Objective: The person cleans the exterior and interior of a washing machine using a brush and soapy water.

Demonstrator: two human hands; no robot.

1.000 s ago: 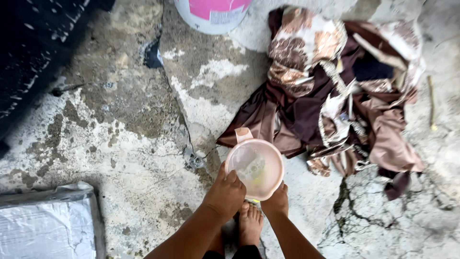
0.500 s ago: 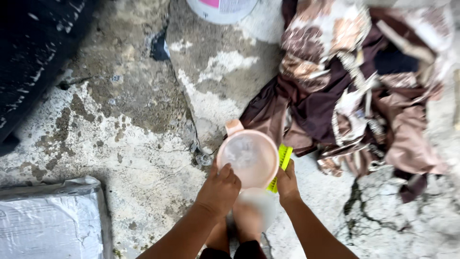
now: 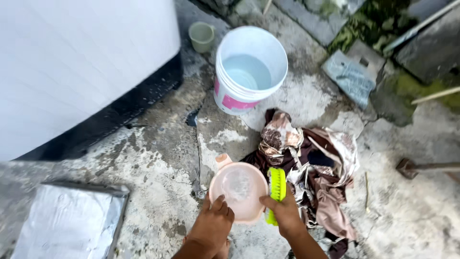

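The left hand (image 3: 213, 223) gripped the near rim of a pink plastic dipper (image 3: 238, 191), thumb over the edge, holding it low over the cracked concrete floor (image 3: 158, 182). The right hand (image 3: 286, 213) was closed around a lime-green scrub brush (image 3: 276, 189), held touching the dipper's right side. Just beyond lay a crumpled brown patterned cloth (image 3: 311, 177). Farther off stood a white bucket (image 3: 249, 72) holding water. The step appeared to be wetting or rinsing the brush; the next move likely called for bringing brush to cloth.
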